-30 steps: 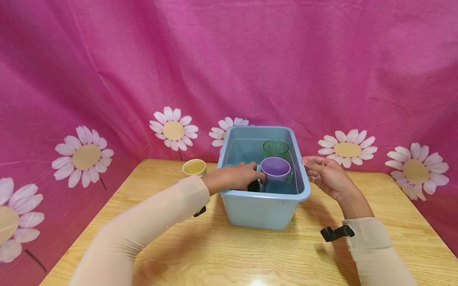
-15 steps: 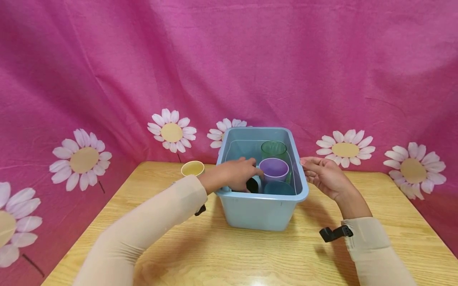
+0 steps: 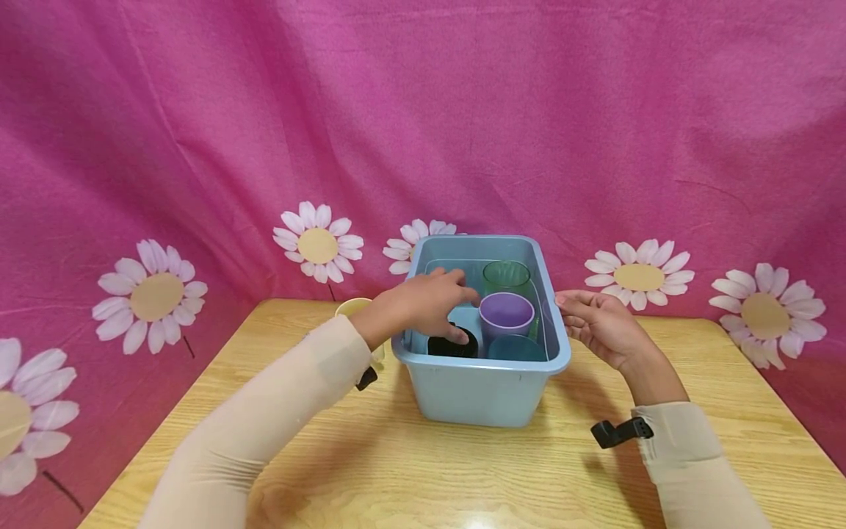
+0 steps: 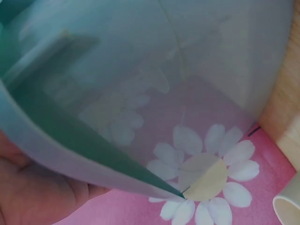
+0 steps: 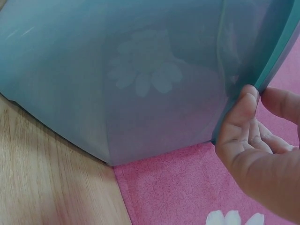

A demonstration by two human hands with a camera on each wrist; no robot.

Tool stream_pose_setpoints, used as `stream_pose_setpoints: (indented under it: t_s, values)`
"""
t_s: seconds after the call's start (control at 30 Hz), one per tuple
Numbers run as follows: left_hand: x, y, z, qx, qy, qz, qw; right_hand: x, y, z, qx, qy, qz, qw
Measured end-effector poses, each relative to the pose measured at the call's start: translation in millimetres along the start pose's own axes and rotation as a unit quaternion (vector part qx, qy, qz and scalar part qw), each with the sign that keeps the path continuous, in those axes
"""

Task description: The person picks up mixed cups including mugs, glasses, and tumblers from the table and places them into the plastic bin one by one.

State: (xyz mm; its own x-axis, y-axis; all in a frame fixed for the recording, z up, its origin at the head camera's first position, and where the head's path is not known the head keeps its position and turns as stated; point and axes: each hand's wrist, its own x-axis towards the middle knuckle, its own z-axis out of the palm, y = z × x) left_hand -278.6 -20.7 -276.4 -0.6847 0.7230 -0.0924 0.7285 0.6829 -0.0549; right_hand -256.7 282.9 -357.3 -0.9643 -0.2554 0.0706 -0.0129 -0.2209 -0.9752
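A light blue plastic bin (image 3: 472, 393) stands on the wooden table with several cups inside. Over its left front part is my left hand (image 3: 429, 301), thumb and fingers spread apart. The thumb lies across the mouth of a black cup (image 3: 452, 344); whether it touches cannot be told. To the right of that cup are a purple cup (image 3: 506, 312) and a blue cup (image 3: 517, 348), with a clear green cup (image 3: 506, 275) behind them. My right hand (image 3: 604, 327) pinches the bin's right rim (image 5: 276, 51) between thumb and fingers. In the left wrist view, the bin wall hides the cups.
A pale yellow cup (image 3: 353, 305) stands on the table (image 3: 423, 477) left of the bin, partly hidden by my left wrist. A pink cloth (image 3: 423, 110) with white flowers hangs behind the table and at its sides.
The black cup has shifted left and its dark mouth shows more fully. My left hand has risen slightly leftward, its fingers spreading. The right hand keeps its hold on the rim.
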Motion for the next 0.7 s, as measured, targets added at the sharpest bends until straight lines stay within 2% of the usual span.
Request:
stream_pose_setpoints:
  t_s: [0.27, 0.47, 0.7]
  values:
    - [-1.2, -11.4, -3.8, 0.030, 0.045, -0.015, 0.9984, -1, -1, 0.2, -0.002, 0.002, -0.001, 1.000]
    - [-7.0, -24.8, -10.3, 0.008, 0.066, -0.038, 0.9971, -1, -1, -0.4, -0.002, 0.000, -0.002, 1.000]
    - [-17.1, -44.5, -12.9, -0.026, 0.071, -0.059, 0.9953, -1, -1, 0.3, -0.001, 0.000, 0.000, 1.000]
